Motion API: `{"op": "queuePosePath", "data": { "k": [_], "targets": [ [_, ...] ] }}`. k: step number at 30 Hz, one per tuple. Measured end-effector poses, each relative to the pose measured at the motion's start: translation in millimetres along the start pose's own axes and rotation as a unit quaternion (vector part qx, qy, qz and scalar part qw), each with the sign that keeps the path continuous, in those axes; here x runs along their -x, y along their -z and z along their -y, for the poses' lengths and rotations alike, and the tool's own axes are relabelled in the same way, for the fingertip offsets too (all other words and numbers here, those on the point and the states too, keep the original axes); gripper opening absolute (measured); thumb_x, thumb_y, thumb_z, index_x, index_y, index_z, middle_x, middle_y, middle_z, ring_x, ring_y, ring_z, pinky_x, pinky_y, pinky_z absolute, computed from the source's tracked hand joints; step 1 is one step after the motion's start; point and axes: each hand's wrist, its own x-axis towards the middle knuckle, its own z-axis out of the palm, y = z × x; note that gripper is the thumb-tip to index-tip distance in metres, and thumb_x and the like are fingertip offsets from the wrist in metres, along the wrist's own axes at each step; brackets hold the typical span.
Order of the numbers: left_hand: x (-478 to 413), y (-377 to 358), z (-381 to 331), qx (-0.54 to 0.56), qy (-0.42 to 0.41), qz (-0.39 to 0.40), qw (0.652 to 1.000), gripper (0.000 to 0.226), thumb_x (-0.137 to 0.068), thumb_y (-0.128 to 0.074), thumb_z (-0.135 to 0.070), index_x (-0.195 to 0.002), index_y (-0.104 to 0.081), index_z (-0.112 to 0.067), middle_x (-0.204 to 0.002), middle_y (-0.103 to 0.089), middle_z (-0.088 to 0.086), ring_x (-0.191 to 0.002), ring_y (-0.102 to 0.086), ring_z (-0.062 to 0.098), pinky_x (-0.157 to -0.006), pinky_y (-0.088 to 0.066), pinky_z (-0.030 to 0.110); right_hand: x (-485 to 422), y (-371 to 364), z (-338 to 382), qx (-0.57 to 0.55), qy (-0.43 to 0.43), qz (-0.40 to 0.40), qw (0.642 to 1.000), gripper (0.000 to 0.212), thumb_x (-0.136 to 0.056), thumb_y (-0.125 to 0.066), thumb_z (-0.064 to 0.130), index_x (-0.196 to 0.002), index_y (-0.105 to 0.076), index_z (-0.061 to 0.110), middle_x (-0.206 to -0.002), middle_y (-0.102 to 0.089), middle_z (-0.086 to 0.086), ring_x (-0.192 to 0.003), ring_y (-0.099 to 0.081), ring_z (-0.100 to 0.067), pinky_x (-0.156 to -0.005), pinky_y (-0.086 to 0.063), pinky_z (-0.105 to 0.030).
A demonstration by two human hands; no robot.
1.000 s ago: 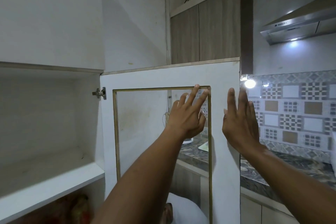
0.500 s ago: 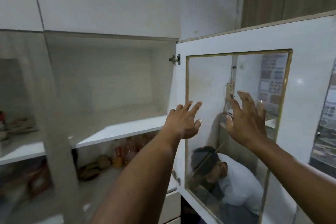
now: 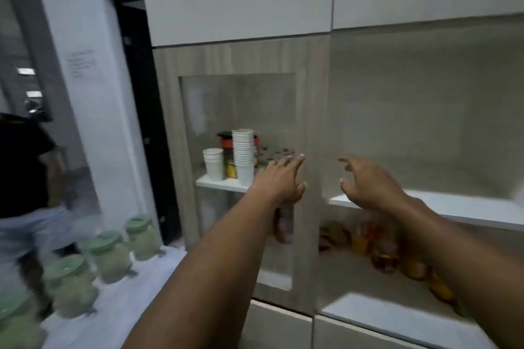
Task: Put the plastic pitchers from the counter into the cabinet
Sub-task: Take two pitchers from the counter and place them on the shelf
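Swung left since earlier, the head view now shows lidded green pitchers [image 3: 113,255] on the counter [image 3: 136,292], far left of both spread-fingered empty hands, left hand [image 3: 279,181] before a glass-fronted cabinet [image 3: 241,59], right hand [image 3: 368,184] beside.

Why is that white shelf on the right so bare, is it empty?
Empty, as far as shows: the white shelf by the right hand carries nothing visible. Its far right end is cut off.
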Motion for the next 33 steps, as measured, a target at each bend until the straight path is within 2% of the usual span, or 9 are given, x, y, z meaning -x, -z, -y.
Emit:
{"op": "queuePosePath", "data": {
  "k": [4,8,13,16,20,23,25,29,33],
  "targets": [
    [50.4,8.7,134.1,-0.006,0.145,0.0,0.989,0.074,-0.098,-0.046,-0.048,-0.161,-0.013,-0.03,-0.166,-0.026,0.006,-0.145,-0.036,0.035,-0.113,-0.036,0.052,-49.1,-71.0,107.1,-0.062,0.086,0.055,0.993,0.059,-0.088,-0.061,0.027,-0.144,-0.045,0.018,-0.138,-0.059,-0.011,-0.126,-0.055,-0.029,-0.102,-0.044,-0.037],
    [114.6,9.8,241.4,-0.003,0.273,0.001,0.962,0.076,-0.098,-0.045,-0.05,-0.162,-0.011,-0.03,-0.165,-0.027,0.008,-0.145,-0.034,0.036,-0.113,-0.036,0.056,-78.9,-133.2,203.5,-0.085,0.173,0.106,0.975,0.055,-0.085,-0.06,0.028,-0.138,-0.049,0.019,-0.13,-0.063,-0.011,-0.117,-0.059,-0.03,-0.096,-0.049,-0.042],
    [171.7,-4.9,339.6,0.01,0.388,-0.014,0.921,0.077,-0.094,-0.047,-0.052,-0.16,-0.016,-0.026,-0.16,-0.035,0.015,-0.141,-0.041,0.039,-0.111,-0.039,0.056,-100.9,-205.2,300.1,-0.123,0.234,0.172,0.949,0.056,-0.089,-0.058,0.03,-0.143,-0.047,0.02,-0.132,-0.062,-0.011,-0.121,-0.058,-0.029,-0.098,-0.049,-0.039],
    [182.4,-29.8,383.2,0.053,0.436,-0.021,0.898,0.079,-0.092,-0.052,-0.049,-0.159,-0.021,-0.021,-0.155,-0.043,0.017,-0.138,-0.046,0.039,-0.109,-0.042,0.053,-116.3,-260.9,335.8,-0.14,0.25,0.218,0.933,0.052,-0.091,-0.058,0.029,-0.14,-0.047,0.02,-0.127,-0.062,-0.009,-0.113,-0.059,-0.026,-0.093,-0.05,-0.039],
    [171.8,-84.4,429.3,0.151,0.493,-0.045,0.855,0.072,-0.089,-0.056,-0.042,-0.153,-0.036,-0.015,-0.143,-0.057,0.015,-0.129,-0.055,0.034,-0.104,-0.047,0.043,-149.4,-345.3,362.1,-0.165,0.226,0.276,0.92,0.055,-0.088,-0.059,0.03,-0.139,-0.049,0.016,-0.124,-0.062,-0.009,-0.109,-0.06,-0.025,-0.089,-0.051,-0.038],
    [155.4,-132.3,462.2,0.229,0.551,-0.065,0.8,0.063,-0.09,-0.058,-0.037,-0.146,-0.046,-0.011,-0.143,-0.058,0.015,-0.128,-0.057,0.033,-0.101,-0.047,0.036,-183.3,-415.2,374.1,-0.192,0.175,0.324,0.91,0.056,-0.086,-0.061,0.03,-0.138,-0.049,0.013,-0.128,-0.061,-0.013,-0.113,-0.059,-0.029,-0.091,-0.049,-0.037],
    [142.2,-164.1,485.8,0.266,0.589,-0.065,0.76,0.055,-0.093,-0.059,-0.034,-0.141,-0.051,-0.007,-0.141,-0.059,0.017,-0.127,-0.057,0.035,-0.102,-0.047,0.037,-204.6,-462.0,380.0,-0.209,0.127,0.353,0.903,0.058,-0.085,-0.065,0.032,-0.137,-0.048,0.012,-0.132,-0.059,-0.015,-0.117,-0.058,-0.032,-0.094,-0.049,-0.038],
    [118.6,-223.3,527.6,0.322,0.657,-0.069,0.678,0.065,-0.093,-0.059,-0.047,-0.142,-0.051,-0.004,-0.145,-0.056,0.016,-0.132,-0.053,0.035,-0.098,-0.042,0.033,-239.9,-549.6,391.0,-0.216,0.061,0.393,0.892,0.072,-0.084,-0.07,0.034,-0.144,-0.04,0.007,-0.142,-0.053,-0.018,-0.127,-0.054,-0.036,-0.093,-0.044,-0.035],
    [104.1,-264.6,553.1,0.371,0.694,-0.093,0.61,0.069,-0.084,-0.065,-0.057,-0.131,-0.062,-0.008,-0.133,-0.066,0.011,-0.121,-0.06,0.034,-0.093,-0.046,0.033,-257.2,-612.5,406.2,-0.221,0.018,0.41,0.885,0.082,-0.081,-0.073,0.033,-0.147,-0.034,0.004,-0.146,-0.047,-0.021,-0.131,-0.049,-0.038,-0.096,-0.043,-0.038]
  ]
}}
